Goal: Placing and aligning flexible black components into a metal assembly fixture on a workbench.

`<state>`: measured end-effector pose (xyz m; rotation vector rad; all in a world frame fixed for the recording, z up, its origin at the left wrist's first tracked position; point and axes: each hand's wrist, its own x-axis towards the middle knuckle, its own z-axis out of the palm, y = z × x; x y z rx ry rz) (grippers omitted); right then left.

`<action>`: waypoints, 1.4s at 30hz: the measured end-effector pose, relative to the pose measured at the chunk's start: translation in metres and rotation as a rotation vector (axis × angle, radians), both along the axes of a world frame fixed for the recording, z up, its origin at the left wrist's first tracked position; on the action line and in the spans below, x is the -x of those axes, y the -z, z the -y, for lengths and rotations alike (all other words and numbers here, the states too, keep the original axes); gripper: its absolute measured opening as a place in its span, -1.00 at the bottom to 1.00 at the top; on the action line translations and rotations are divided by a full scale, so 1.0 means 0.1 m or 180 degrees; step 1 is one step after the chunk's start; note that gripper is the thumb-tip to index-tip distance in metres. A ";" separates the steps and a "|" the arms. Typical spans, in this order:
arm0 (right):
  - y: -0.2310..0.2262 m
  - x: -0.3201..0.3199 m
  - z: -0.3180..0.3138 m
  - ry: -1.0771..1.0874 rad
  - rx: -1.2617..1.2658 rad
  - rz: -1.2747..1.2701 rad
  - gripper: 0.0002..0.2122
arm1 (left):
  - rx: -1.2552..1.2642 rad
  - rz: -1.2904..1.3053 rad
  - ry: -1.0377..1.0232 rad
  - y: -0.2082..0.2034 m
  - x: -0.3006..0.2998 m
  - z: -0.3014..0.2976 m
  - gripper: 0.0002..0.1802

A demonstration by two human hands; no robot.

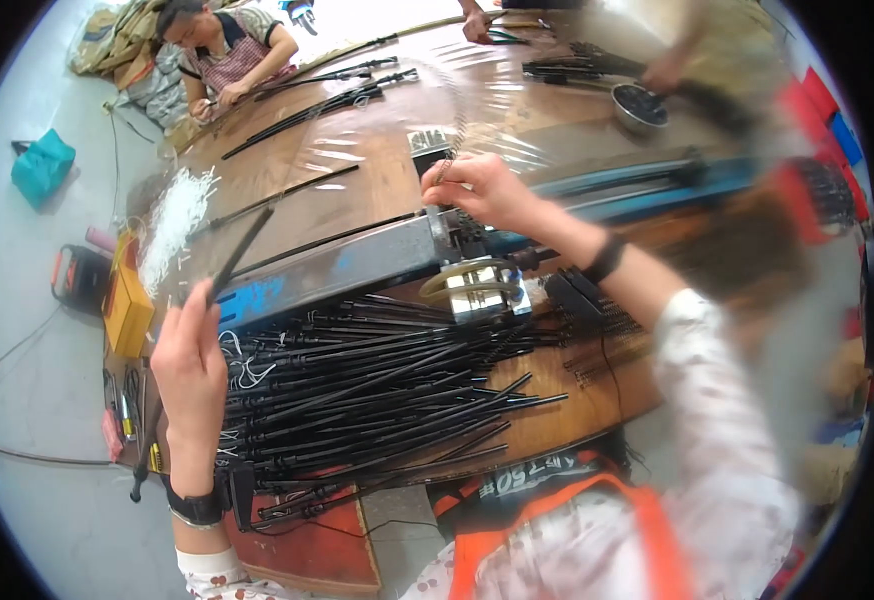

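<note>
My left hand [192, 365] is closed around a black rod [242, 250], which slants up and to the right past the near left end of a long metal beam [347, 262]. A dark rod end also shows below that hand, by the wrist. Over the beam, my right hand [487, 190] pinches a thin coil spring [454, 135] that sticks up and curves above the fingers. Just below that hand sits a clamp-like metal fixture [472, 290] with a pale hose looped on it. A large pile of black rods [377, 385] lies in front of the beam.
White short tubes [179, 225] are heaped at the left, beside a yellow box [129, 310]. Across the table a person [227, 55] handles a rod near more black rods [327, 100]. At the far right another person's blurred hand [665, 75] is by a metal bowl [640, 108].
</note>
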<state>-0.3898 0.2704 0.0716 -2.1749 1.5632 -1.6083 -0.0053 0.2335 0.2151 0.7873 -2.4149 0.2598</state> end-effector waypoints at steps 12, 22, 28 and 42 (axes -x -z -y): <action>-0.10 -0.24 0.32 -0.0570 -0.1371 -0.1309 -0.88 | -0.0426 -0.0233 -0.0040 0.43 -0.10 0.24 -0.68; 0.18 1.74 -1.37 0.1536 0.0126 -0.2161 -0.96 | -0.0406 0.0566 -0.0129 0.70 0.32 0.69 -0.71; 0.52 2.76 -2.05 0.2173 -0.0632 -0.2274 -0.93 | -0.0680 0.0425 0.1219 1.24 1.81 0.58 -0.84; 0.69 2.64 -1.98 0.1985 -0.0720 -0.1929 -0.95 | -0.1178 -0.0446 0.1412 1.60 1.86 0.65 -0.82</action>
